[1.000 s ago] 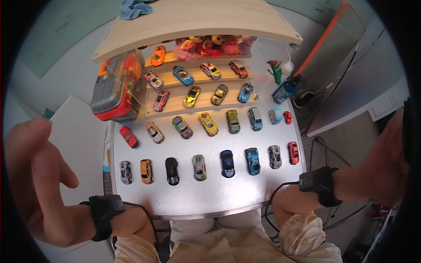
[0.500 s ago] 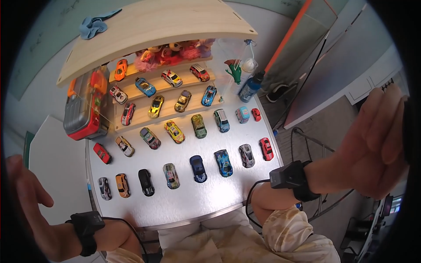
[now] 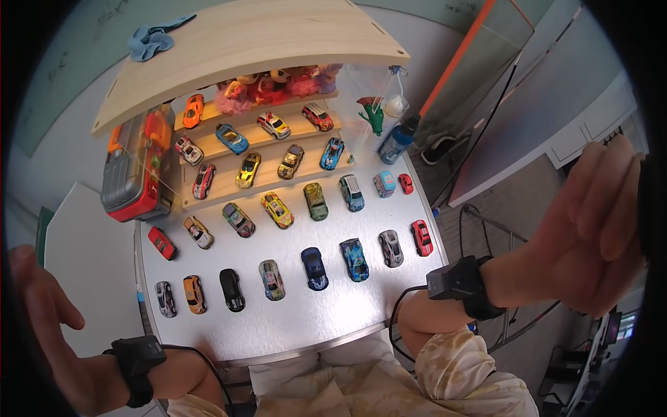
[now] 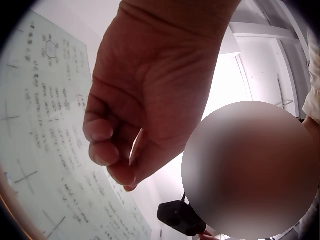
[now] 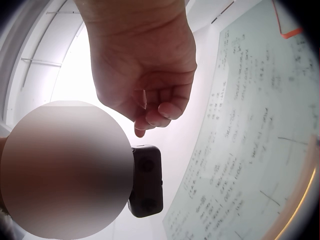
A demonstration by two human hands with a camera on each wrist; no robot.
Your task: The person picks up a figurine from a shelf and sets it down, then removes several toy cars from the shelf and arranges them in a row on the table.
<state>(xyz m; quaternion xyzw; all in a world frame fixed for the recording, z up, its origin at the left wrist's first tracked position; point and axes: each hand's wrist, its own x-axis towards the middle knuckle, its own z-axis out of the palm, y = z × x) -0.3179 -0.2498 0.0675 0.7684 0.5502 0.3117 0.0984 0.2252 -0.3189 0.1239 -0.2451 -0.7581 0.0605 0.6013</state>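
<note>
Both hands are raised off to the sides of a metal-topped table (image 3: 292, 330), away from the toy cars. At the head view's left edge is my left hand (image 3: 52, 340); in the left wrist view its fingers (image 4: 105, 152) hang loosely curled with nothing in them. My right hand (image 3: 590, 229) is at the right edge, and its loosely bent fingers are bare in the right wrist view. Two rows of toy cars stand on the table, among them a black car (image 3: 232, 290), a dark blue car (image 3: 315, 269) and a red car (image 3: 421, 238).
Behind them, a stepped wooden shelf (image 3: 229, 182) carries more toy cars, with dolls (image 3: 264, 90) at the back under a wooden top (image 3: 257, 38). A grey-and-red toolbox (image 3: 132, 170) stands left of it. At right are a blue bottle (image 3: 398, 141) and a green-stemmed flower (image 3: 372, 117).
The head view has swung, so the table and cars sit further left and lower. Both hands changed place in view early on; over the last half second they barely move. The cars keep their arrangement.
</note>
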